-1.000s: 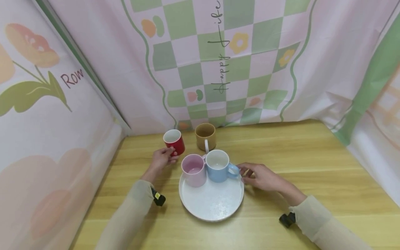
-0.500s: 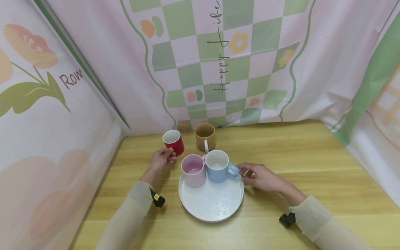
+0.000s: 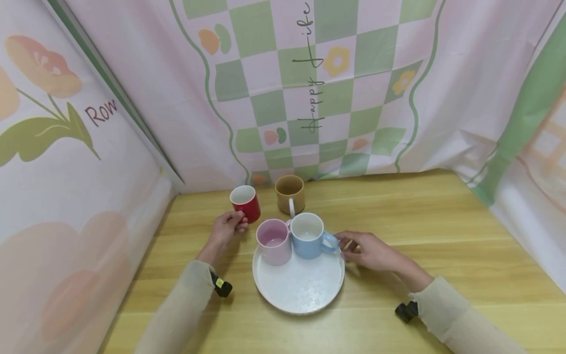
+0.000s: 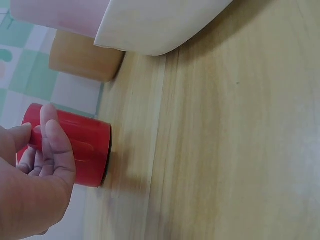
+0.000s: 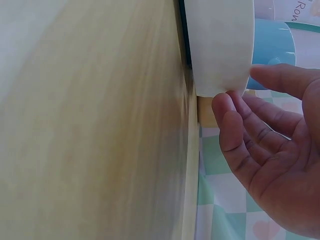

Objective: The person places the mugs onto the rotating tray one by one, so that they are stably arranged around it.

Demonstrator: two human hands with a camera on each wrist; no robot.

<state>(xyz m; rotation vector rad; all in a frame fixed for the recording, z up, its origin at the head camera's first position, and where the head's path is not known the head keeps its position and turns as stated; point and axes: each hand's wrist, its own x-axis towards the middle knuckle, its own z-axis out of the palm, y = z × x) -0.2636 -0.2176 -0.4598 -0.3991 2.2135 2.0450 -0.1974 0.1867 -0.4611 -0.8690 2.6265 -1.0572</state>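
Head: the left hand [image 3: 225, 228] is pinching the red mug [image 3: 252, 210] near the worktop's [image 3: 398, 216] far edge. Left wrist: its handle [image 4: 36, 138] is being gripped, seemingly the current step, next needing level handling. Right wrist: the right hand [image 5: 280, 160] is pinching the tray [image 5: 222, 55]

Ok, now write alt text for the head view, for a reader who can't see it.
A left hand grips a red mug near a round white tray that holds a pink mug and a blue mug. The right hand holds the tray's right edge, and a brown mug stands behind the tray on a wooden table.
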